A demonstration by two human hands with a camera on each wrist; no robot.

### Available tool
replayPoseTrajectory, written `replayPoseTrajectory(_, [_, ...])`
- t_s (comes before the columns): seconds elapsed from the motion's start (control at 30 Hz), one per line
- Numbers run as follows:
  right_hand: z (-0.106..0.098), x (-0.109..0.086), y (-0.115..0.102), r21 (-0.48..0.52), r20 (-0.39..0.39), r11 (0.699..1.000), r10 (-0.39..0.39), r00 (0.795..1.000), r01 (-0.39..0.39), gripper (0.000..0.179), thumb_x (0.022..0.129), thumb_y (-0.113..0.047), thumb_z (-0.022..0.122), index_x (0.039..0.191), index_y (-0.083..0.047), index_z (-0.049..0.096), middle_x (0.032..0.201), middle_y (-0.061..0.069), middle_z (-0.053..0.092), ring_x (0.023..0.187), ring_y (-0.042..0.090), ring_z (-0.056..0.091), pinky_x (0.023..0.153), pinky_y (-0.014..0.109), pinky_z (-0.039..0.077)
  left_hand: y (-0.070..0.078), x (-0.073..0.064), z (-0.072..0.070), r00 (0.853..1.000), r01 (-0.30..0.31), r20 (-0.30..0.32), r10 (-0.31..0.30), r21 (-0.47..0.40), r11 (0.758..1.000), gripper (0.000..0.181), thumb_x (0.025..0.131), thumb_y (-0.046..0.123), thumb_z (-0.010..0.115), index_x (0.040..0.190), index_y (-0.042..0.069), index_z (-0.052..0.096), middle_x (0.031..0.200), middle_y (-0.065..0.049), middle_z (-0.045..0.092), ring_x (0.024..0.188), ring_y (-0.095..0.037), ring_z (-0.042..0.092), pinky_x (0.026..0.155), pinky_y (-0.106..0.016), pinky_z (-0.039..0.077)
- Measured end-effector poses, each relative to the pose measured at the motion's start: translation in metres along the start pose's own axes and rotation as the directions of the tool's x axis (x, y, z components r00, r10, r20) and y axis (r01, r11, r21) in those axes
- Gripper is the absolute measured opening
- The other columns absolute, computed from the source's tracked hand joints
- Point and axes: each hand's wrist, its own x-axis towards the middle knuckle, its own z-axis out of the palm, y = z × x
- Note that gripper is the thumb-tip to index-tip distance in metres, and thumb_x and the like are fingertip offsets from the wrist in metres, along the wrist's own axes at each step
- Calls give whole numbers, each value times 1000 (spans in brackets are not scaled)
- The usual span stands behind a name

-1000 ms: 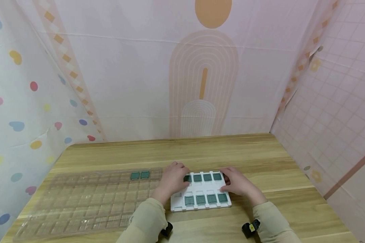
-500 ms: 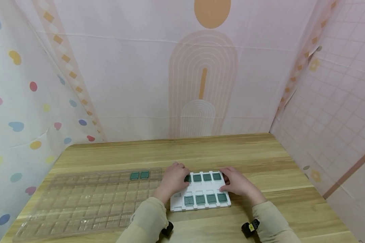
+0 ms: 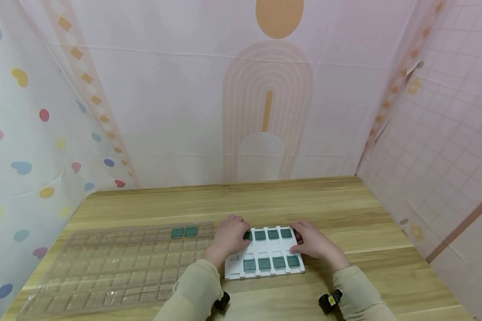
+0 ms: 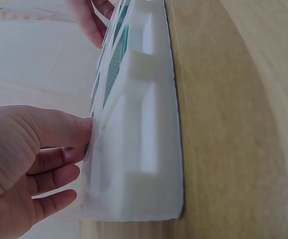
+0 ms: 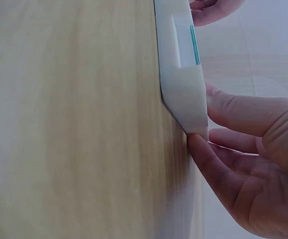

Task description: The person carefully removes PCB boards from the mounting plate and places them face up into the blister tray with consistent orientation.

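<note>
While both hands are set to it, a white tray (image 3: 272, 245) is laid flat on the wood-grain table (image 3: 325, 200), well in from the surface's left and right edges. Eight green chips (image 3: 279, 262) are seen in it, in two rows. Beside it, toward the surface's left edge, a clear pocketed tray (image 3: 118, 263) is placed; two green squares (image 3: 184, 232) are held near its far right corner. The surface's far edge is backed by a pale cloth (image 3: 164, 98) printed with arches; the left edge is flanked by a dotted cloth (image 3: 64, 142), the right by a gridded one (image 3: 446, 133).

Left hand (image 3: 227, 236): bent over the white tray's far left corner, which is pinched, thumb on top, fingertips partly hidden. Right hand (image 3: 314, 240): the tray's right end is pinched between thumb and fingers. Both wrists are covered by beige sleeves (image 3: 193, 285), black devices (image 3: 222, 301) being worn beneath.
</note>
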Motion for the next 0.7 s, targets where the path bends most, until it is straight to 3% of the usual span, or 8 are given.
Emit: replayPoseTrajectory(0.7, [2,1,1,1,-3,1000,24,1000,-24,71,78,-8,84,138,8,50,126,21,54,95,21,59,85,39,51,-2,1,0,1000,0,2,0,-33,999,25,78,17,82,100,8,76,96,-6,68,88,-22,57,82,-40,50])
